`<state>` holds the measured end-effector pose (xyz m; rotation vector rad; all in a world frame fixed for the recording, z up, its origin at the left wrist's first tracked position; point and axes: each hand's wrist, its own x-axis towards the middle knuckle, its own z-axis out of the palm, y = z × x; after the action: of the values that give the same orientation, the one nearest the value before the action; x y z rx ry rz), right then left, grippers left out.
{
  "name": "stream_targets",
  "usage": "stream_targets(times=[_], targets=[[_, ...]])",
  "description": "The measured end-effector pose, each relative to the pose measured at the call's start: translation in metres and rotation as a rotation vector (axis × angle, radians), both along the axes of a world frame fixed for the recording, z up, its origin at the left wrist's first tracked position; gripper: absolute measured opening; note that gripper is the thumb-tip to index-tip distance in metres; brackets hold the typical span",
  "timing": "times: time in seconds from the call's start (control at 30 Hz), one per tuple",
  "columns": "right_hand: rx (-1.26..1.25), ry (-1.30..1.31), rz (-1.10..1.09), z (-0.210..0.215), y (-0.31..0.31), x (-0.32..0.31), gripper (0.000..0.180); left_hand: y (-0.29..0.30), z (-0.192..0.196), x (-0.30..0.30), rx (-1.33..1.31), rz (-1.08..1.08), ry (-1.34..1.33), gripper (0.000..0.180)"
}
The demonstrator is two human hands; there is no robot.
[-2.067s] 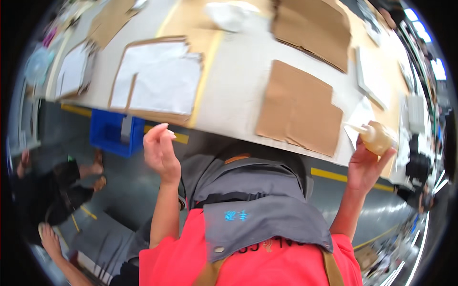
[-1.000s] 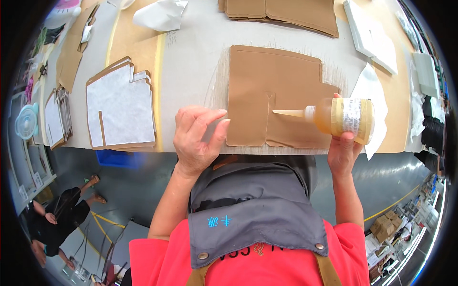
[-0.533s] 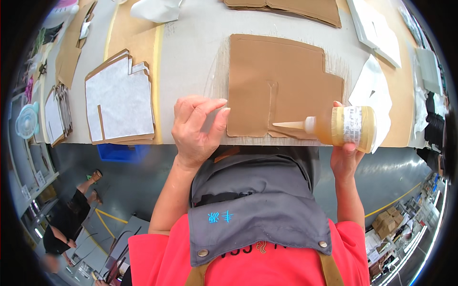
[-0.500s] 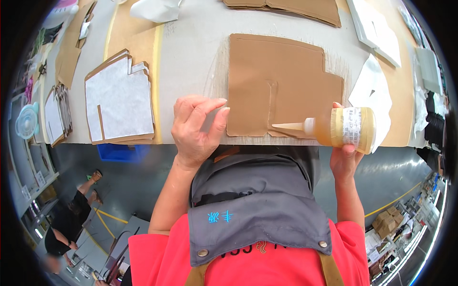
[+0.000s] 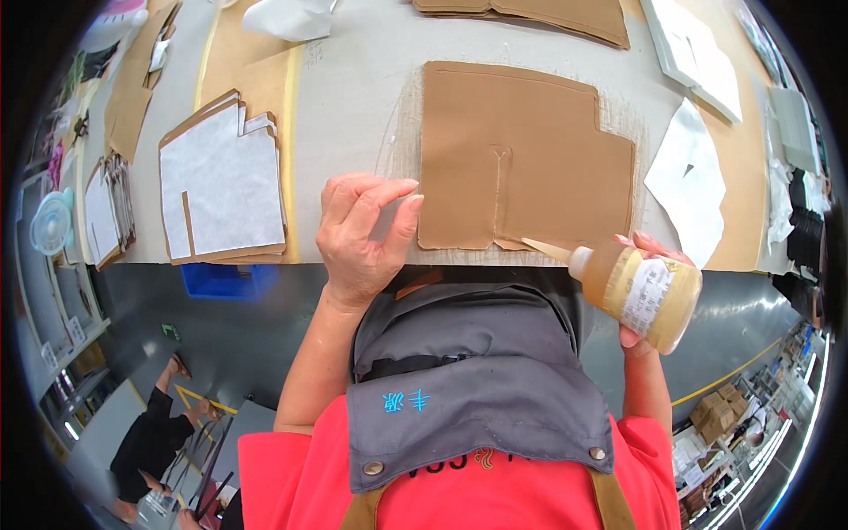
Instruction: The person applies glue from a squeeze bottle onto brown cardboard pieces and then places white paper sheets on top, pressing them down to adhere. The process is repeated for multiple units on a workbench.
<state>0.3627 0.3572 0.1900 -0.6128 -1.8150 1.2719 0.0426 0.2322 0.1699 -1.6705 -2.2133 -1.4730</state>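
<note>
A brown leather-like panel (image 5: pixel 548 177) with a notched right corner lies flat on the table before me. A slit with a wet-looking line runs up from its near edge. My right hand (image 5: pixel 643 247) grips a squeeze bottle (image 5: pixel 649 296) of yellowish liquid, tilted so its pointed nozzle is at the panel's near edge, just right of the slit. At the panel's left edge, my left hand (image 5: pixel 362 231) is half curled, thumb and forefinger a little apart with nothing visible between them.
A stack of white-backed brown panels (image 5: pixel 221 181) lies to the left. Further brown panels (image 5: pixel 530 18) are at the far side. White sheets (image 5: pixel 689 181) lie on the right. Beneath the table edge sits a blue bin (image 5: pixel 225 281). Another person (image 5: pixel 155 433) is at the lower left.
The bottle has swung toward me, and its nozzle tip has moved slightly right and nearer along the panel's edge. My left hand has barely moved. The other person has shifted.
</note>
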Motion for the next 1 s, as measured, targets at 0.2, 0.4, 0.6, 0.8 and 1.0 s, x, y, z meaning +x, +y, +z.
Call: stream_targets(times=[0.2, 0.4, 0.6, 0.8, 1.0], targets=[[-0.248, 0.028, -0.321, 0.018, -0.007, 0.025, 0.11, -0.004, 0.0, -0.002, -0.002, 0.0, -0.003, 0.015], [-0.936, 0.771, -0.192, 0.048, 0.044, 0.002, 0.076, -0.003, 0.003, -0.003, 0.007, -0.029, -0.018, 0.014], [-0.505, 0.182, -0.241, 0.033, 0.036, -0.072, 0.08, -0.002, -0.001, -0.004, 0.009, -0.038, -0.042, 0.018], [-0.301, -0.026, -0.168, 0.017, 0.039, -0.092, 0.088, -0.002, -0.001, -0.006, 0.023, -0.054, -0.046, 0.02], [-0.35, 0.059, -0.203, 0.016, 0.035, -0.094, 0.088, -0.002, 0.001, -0.006, 0.024, -0.061, -0.051, 0.02]])
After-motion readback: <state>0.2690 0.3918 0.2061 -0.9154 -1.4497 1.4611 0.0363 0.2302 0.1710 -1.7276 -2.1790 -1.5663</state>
